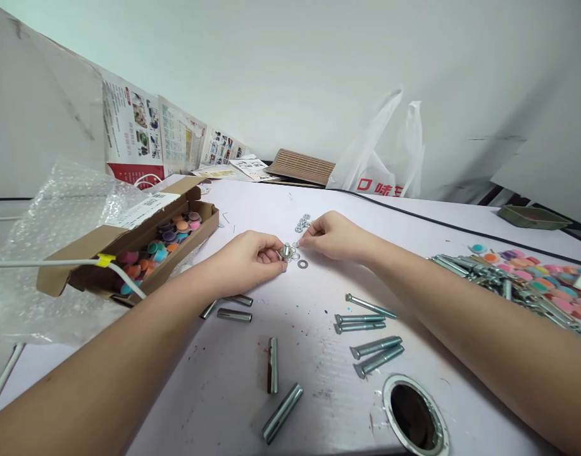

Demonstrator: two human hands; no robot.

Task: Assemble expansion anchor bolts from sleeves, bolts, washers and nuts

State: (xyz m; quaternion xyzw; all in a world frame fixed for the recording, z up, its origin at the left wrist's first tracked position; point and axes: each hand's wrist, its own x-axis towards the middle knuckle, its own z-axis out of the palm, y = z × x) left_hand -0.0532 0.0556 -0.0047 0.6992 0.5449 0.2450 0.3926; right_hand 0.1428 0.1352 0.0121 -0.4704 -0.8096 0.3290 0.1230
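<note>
Five bolts (361,328) set apart, heap (504,285) remaining

Head view: your left hand (255,258) pinches a small metal piece (286,251) at the centre of the frame. Your right hand (333,234) has its fingertips together by the thin rings (295,256); whether it grips one can't be told. Loose sleeves (273,366) lie lower centre on the desk (214,392); the heap, at right, looks not yet separated.

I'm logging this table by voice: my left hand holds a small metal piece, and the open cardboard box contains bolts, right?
Not quite: the open cardboard box contains colorful discs, as the head view shows. Your left hand does hold a small metal piece.
</note>
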